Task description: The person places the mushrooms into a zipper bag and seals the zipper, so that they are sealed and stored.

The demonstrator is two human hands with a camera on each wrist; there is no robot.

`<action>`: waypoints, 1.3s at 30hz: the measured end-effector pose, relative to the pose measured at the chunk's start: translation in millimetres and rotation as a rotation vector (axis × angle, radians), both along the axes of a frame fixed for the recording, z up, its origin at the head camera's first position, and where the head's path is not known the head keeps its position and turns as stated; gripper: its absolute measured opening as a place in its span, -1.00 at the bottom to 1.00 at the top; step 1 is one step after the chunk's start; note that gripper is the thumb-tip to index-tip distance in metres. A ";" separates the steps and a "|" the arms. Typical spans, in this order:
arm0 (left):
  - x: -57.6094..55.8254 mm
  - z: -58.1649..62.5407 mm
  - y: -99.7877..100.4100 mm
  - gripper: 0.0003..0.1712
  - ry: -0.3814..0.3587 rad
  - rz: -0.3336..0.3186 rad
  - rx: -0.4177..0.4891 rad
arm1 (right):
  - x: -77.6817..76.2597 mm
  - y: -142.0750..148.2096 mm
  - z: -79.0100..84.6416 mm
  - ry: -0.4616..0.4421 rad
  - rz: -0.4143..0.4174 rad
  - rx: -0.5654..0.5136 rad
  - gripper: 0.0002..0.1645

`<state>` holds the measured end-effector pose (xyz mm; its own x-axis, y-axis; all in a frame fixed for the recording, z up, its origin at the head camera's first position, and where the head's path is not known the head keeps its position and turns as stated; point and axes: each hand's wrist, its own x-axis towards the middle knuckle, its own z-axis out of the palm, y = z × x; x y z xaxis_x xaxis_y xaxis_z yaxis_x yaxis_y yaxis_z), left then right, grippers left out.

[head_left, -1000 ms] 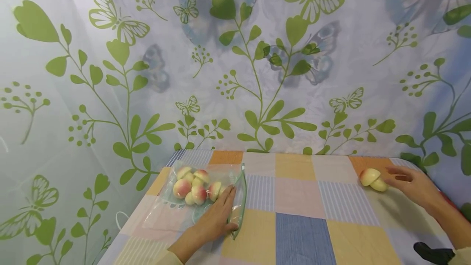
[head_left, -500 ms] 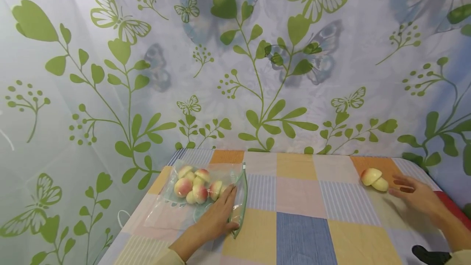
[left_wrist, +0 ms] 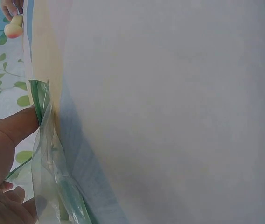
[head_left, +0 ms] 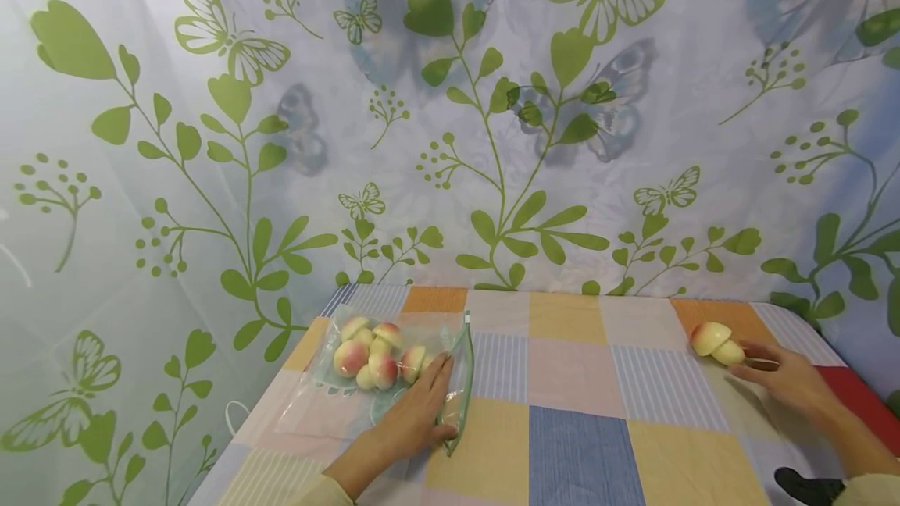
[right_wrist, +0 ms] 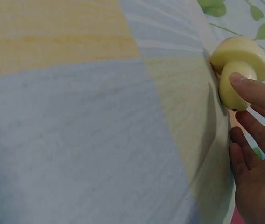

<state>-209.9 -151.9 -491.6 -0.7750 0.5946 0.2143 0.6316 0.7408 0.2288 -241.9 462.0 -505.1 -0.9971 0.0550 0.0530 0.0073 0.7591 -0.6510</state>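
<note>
In the head view my left hand (head_left: 415, 412) rests on a clear zip bag (head_left: 323, 412) at the left of the table, its fingers extended over the bag near the green zip edge. Several toy mushrooms (head_left: 383, 369), cream with pinkish-red caps, lie inside the bag. The left wrist view shows my thumb against the green strip. At the far right, my right hand (head_left: 780, 373) pinches the stem of a single toy mushroom (head_left: 708, 334), which lies on its side. Thumb and forefinger meet that stem in the right wrist view; the other fingers are loosely bent.
A patchwork cloth (head_left: 576, 443) covers the table. Behind it hangs a curtain (head_left: 450, 139) with green leaves and butterflies, close to the table's back edge. Something red (head_left: 851, 389) shows at the right edge, beyond my right forearm.
My right hand first drew back from the single toy mushroom, then came in again, its thumb and forefinger now at the stem. My left hand and the bag have stayed put.
</note>
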 end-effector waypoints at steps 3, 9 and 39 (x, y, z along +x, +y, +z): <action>-0.1 -0.4 0.1 0.26 -0.001 0.000 0.000 | -1.7 -3.1 0.1 -0.001 0.010 0.018 0.00; -0.3 0.1 0.4 0.26 0.002 0.001 -0.001 | -5.2 -4.8 -2.5 0.086 0.009 0.076 -0.16; 0.7 0.5 -0.5 0.27 -0.004 0.005 0.017 | -5.4 -18.8 -8.8 0.235 -0.043 0.109 -0.31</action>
<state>-209.3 -152.4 -491.1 -0.7790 0.5866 0.2215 0.6267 0.7401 0.2439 -247.3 443.2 -513.9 -0.9535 0.0784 0.2909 -0.1008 0.8269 -0.5532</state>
